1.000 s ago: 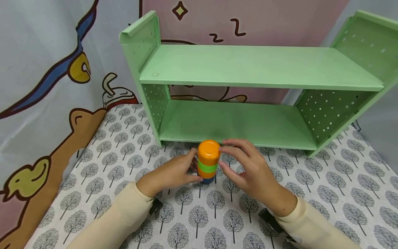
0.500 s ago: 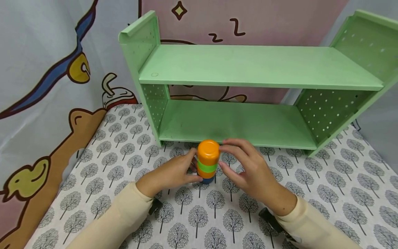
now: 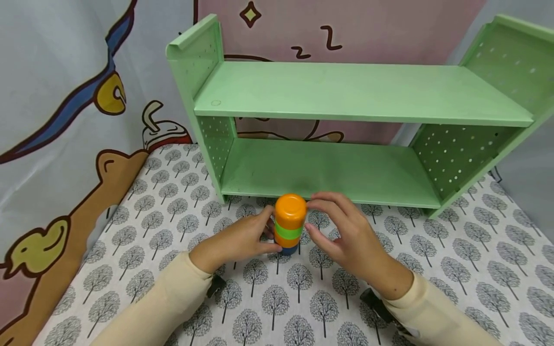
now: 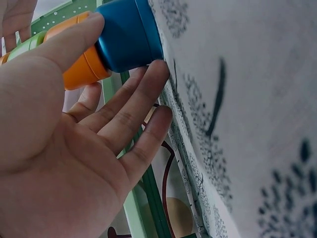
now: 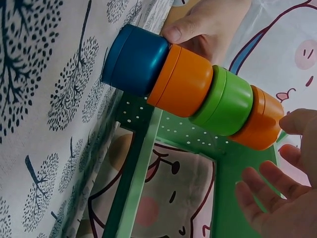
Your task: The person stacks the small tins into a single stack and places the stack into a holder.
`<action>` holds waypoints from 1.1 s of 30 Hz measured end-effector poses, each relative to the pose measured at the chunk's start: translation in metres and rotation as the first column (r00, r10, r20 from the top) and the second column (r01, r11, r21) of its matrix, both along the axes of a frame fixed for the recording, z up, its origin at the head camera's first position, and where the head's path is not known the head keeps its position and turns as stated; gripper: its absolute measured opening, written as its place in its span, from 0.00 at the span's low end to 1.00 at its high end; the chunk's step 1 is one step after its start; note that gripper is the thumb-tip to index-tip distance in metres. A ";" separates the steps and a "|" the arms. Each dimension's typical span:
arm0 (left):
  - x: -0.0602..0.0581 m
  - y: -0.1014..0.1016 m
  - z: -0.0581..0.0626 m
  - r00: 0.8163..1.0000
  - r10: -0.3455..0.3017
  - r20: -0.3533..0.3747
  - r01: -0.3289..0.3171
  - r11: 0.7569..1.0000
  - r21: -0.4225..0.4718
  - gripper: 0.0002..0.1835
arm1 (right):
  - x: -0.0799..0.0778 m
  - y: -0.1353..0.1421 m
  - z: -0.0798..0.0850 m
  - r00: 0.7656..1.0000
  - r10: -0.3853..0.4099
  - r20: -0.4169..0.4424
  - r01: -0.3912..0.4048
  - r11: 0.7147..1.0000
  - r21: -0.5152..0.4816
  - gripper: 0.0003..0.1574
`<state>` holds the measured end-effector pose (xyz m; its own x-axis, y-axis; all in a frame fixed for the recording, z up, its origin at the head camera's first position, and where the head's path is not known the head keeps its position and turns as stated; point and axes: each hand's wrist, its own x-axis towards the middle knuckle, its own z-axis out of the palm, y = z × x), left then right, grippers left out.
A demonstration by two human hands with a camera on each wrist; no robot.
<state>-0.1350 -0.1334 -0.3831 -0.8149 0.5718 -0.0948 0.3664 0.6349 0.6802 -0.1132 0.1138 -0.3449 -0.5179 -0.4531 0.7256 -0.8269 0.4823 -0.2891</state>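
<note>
A stack of small lidded cups stands upright on the tree-print cloth. From the bottom up come a blue cup (image 5: 136,59), an orange cup (image 5: 185,82), a green cup (image 5: 228,101) and another orange cup (image 3: 291,209) on top. Low on the stack, my left hand (image 3: 242,240) holds it between thumb and fingers; the thumb (image 4: 81,39) lies across the joint of the blue and lower orange cups. My right hand (image 3: 348,235) is beside the top cup, fingers spread and loosely bent. Whether its fingertips touch that cup is hard to tell.
Just behind the stack stands a green two-level shelf (image 3: 337,166) with perforated side panels. The printed cloth (image 3: 264,307) covers the table. Cartoon-patterned curtains (image 3: 65,62) hang at the left and back.
My right fingertips have shifted very slightly right, away from the top orange cup. The left hand and the stack have stayed in place.
</note>
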 end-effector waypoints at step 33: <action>-0.001 0.001 -0.001 1.000 0.005 0.002 -0.005 1.000 -0.005 0.36 | -0.002 0.001 -0.004 1.000 -0.019 -0.005 0.020 0.999 0.040 0.20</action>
<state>-0.1359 -0.1327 -0.3845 -0.8176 0.5672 -0.0996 0.3615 0.6401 0.6779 -0.1153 0.1144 -0.3490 -0.5239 -0.4716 0.7093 -0.8184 0.5094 -0.2658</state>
